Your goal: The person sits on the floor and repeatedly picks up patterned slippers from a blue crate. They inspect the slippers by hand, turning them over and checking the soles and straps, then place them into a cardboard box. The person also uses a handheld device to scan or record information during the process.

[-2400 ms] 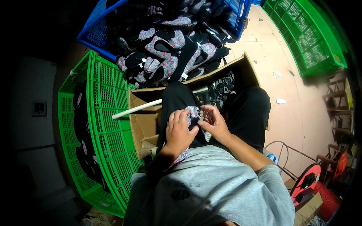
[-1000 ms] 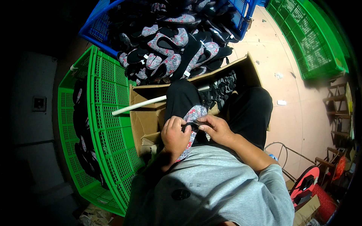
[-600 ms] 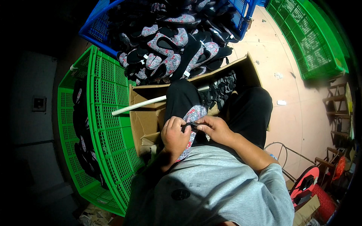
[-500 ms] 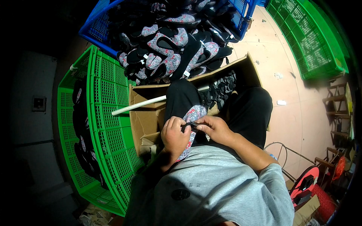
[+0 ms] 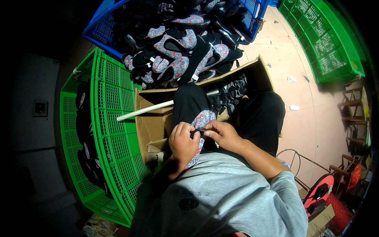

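Observation:
A grey slipper with a red floral pattern (image 5: 204, 118) lies lengthwise over my left thigh, its lower part reaching my shirt. My left hand (image 5: 184, 140) is closed around its middle from the left, thumb towards the right. From the other side my right hand (image 5: 223, 134) pinches a small dark piece at the slipper's black middle. Whether that piece is the slipper's own trim or a separate thing, I cannot tell. The fingertips of both hands nearly meet there, hiding part of the slipper.
An open cardboard box (image 5: 152, 128) with black scraps (image 5: 233, 93) sits around my knees, a pale rod (image 5: 146, 110) across it. Beyond it, similar slippers (image 5: 171, 47) heap in a blue crate (image 5: 96, 33). Green crates (image 5: 116, 114) stand left and far right (image 5: 325, 43).
My right fingers and thumb have shifted very slightly at the slipper's black middle. The left hand and the slipper look nearly still.

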Motion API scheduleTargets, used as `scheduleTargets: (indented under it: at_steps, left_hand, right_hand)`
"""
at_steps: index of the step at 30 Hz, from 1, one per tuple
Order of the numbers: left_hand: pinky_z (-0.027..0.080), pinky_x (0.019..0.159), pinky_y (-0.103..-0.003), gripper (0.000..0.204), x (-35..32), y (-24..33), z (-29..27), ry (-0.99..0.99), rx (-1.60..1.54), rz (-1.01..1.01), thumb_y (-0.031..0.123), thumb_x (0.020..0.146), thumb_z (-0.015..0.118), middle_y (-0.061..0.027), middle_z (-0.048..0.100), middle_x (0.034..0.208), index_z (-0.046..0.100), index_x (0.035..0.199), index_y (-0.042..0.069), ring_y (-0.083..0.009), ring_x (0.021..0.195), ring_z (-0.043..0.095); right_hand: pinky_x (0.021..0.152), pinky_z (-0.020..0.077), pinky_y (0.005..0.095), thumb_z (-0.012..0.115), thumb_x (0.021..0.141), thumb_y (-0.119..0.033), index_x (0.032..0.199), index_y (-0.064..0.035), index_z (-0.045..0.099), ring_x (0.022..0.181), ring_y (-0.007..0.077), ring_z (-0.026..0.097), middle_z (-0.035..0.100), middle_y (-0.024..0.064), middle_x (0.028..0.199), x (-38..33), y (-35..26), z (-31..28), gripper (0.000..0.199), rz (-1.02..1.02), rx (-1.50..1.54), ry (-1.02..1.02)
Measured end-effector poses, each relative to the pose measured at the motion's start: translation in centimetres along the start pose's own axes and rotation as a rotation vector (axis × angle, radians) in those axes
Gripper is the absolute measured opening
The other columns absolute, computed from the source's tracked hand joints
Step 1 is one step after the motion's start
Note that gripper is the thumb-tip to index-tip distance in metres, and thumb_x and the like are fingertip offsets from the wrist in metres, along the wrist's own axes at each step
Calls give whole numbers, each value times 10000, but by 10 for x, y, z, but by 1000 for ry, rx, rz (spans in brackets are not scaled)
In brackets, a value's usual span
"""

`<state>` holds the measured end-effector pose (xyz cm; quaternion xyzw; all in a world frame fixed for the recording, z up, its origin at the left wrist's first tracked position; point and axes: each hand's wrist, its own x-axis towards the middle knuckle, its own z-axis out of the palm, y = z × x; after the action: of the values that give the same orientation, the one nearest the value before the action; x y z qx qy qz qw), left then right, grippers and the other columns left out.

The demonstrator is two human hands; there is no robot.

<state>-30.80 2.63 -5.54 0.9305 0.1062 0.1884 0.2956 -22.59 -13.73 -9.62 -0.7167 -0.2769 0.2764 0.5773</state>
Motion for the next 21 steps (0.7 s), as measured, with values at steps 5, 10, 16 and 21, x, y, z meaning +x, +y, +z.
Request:
scheduleTargets:
  at_steps: [5,10,16,21]
  left_hand:
    - [484,658,-398,215,1,0,0,9,-6,16,14,641,728,-119,601,794,555,766,37,-326,750,608]
    - [487,671,-402,220,2,3,0,-7,21,14,21,639,736,-108,600,797,561,769,46,-320,769,610]
    - [494,700,-405,239,1,0,-1,-47,56,6,44,648,754,-91,596,823,570,800,57,-313,809,609]
    - [496,777,-407,321,18,2,-4,-113,93,79,84,672,761,-104,603,956,608,953,58,-324,918,594]
  right_hand:
    - [686,511,362,683,901,-197,974,-29,633,777,276,671,686,137,864,1,-1,1,189,-1,-13,4]
    - [596,484,273,647,950,-234,980,-49,618,690,141,610,658,37,796,2,26,16,190,18,399,57]
    - [540,390,188,620,972,-242,1118,-91,542,657,59,493,603,-8,878,0,4,7,225,312,900,257]
    - [716,440,199,762,818,-81,1234,-9,476,775,56,477,499,9,940,-8,22,15,510,162,543,271]
